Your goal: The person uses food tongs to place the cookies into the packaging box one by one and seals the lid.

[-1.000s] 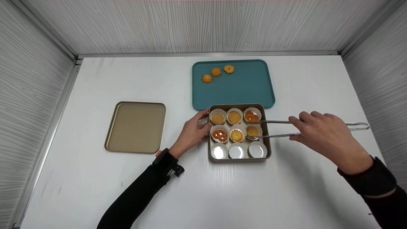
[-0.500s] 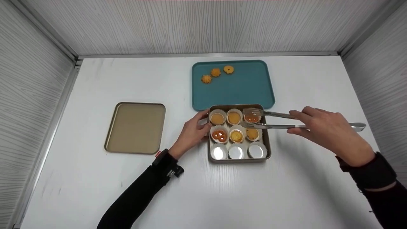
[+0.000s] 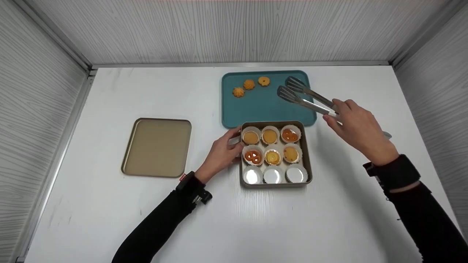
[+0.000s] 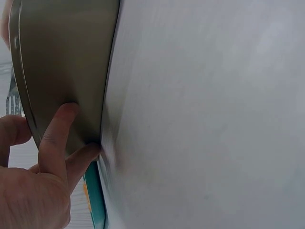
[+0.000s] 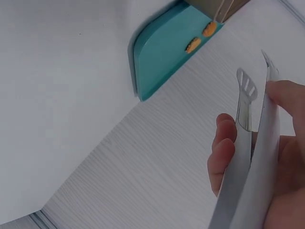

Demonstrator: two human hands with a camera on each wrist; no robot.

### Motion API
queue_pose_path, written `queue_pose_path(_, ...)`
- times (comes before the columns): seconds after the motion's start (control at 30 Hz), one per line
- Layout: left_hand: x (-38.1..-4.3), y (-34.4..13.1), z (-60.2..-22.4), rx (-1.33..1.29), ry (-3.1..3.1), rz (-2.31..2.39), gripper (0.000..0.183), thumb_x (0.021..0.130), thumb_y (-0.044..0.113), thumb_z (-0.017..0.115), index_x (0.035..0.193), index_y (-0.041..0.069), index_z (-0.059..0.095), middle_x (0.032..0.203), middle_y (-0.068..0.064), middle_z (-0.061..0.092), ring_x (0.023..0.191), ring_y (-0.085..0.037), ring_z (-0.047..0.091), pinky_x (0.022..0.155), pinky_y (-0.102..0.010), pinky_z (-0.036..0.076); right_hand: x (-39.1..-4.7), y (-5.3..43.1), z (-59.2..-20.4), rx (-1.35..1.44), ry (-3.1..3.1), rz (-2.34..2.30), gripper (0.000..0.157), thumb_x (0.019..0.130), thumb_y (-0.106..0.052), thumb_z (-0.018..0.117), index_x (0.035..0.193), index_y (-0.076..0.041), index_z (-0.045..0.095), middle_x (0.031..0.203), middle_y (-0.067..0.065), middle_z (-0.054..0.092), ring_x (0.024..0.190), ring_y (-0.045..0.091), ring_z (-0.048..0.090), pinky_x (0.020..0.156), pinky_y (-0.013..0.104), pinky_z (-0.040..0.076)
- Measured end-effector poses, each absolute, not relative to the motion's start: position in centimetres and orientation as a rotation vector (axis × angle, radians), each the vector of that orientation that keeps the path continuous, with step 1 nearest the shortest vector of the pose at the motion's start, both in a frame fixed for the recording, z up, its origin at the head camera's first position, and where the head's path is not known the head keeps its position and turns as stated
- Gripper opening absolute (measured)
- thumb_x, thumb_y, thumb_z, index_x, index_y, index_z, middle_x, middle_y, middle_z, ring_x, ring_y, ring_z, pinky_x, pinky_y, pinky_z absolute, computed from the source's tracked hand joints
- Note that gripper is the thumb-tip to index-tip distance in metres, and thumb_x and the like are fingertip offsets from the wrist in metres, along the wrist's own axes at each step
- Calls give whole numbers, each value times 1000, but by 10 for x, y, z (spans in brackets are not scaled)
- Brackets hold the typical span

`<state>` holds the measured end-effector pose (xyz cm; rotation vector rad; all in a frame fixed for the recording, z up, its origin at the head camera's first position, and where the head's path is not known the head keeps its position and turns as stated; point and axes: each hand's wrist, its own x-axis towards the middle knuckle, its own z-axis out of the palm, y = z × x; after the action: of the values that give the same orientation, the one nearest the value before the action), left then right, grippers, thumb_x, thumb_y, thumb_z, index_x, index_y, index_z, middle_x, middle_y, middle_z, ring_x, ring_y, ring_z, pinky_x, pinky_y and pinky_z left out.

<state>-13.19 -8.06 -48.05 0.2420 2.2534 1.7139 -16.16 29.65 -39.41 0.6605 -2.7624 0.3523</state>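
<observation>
A square baking tin (image 3: 276, 185) holds rows of white paper cups. Plain round cookies (image 3: 270, 136), pretzel-shaped cookies (image 3: 290, 135) and a flower-shaped cookie (image 3: 272, 157) lie in the two far rows; the near cups (image 3: 296, 173) show bare white insides. Against the tin's left wall rests my left hand (image 3: 222, 151); in the left wrist view its fingertips (image 4: 69, 109) press the outer side. My right hand (image 3: 358, 128) grips metal tongs (image 3: 314, 106), held above the teal tray (image 3: 256, 114). Their slotted ends are apart, with nothing between them.
Three piped cookies (image 3: 249, 84) sit at the teal tray's far left, behind the tin. A shallow gold tray (image 3: 158, 148) lies to the left on the white table (image 3: 278, 226). Wood-grain walls (image 3: 241, 33) bound the back and both sides.
The right hand has lifted the tongs out of the tin and swung them away over the teal tray. The round cookie stays in the middle-row right cup. The left hand stays put.
</observation>
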Motion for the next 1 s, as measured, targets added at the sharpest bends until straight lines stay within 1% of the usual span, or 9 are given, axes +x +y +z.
queue_pose_path(0.1,-132,-81,-481,231,2243,1727,60,103,13,58,160,11,39,155,-19,48,127,-34,63,90,-35,61,-172,289,-398,635,-2778,395,45,100,-17,72,128,15,59,97,29,62,77,38,61,61,54,56)
queue_pose_path(0.2,-132,-81,-481,222,2235,1739,60,103,13,59,160,11,39,154,-18,48,126,-34,63,87,-35,62,-182,282,-400,594,-2809,401,45,101,-20,70,129,13,58,97,28,62,77,39,61,61,56,55)
queue_pose_path(0.3,-132,-81,-481,224,2236,1739,60,103,13,59,160,10,39,154,-19,48,126,-33,63,87,-35,62,-191,275,-402,547,-2828,369,47,102,-26,68,131,10,58,97,28,62,72,41,61,58,57,54)
queue_pose_path(0.4,-132,-80,-481,225,2236,1737,60,103,12,59,160,9,39,154,-18,48,126,-33,64,86,-34,62,-200,270,-404,523,-2814,323,48,103,-32,67,131,6,59,95,29,63,63,42,60,52,57,52)
queue_pose_path(0.53,-133,-80,-481,223,2241,1732,60,103,12,59,160,10,40,154,-18,49,126,-33,63,87,-34,62,-212,264,-409,506,-2789,302,48,102,-34,67,129,5,61,90,28,63,56,41,59,48,56,52)
queue_pose_path(0.6,-133,-80,-481,227,2254,1726,60,103,12,59,160,10,40,154,-19,49,126,-33,63,88,-33,61,-219,261,-412,500,-2793,298,48,102,-34,67,128,6,61,90,28,63,58,41,59,49,56,52)
queue_pose_path(0.77,-132,-80,-482,228,2246,1740,60,103,12,59,159,10,41,153,-19,49,125,-33,64,87,-33,62,-232,253,-419,514,-2833,236,47,103,-35,66,124,7,60,92,27,63,63,42,62,53,58,54)
queue_pose_path(1.0,-133,-80,-481,230,2224,1736,59,103,11,57,160,10,39,155,-18,48,127,-33,62,81,-35,64,-247,240,-426,483,-2928,182,44,105,-35,63,124,5,59,98,25,62,74,42,65,61,58,56)
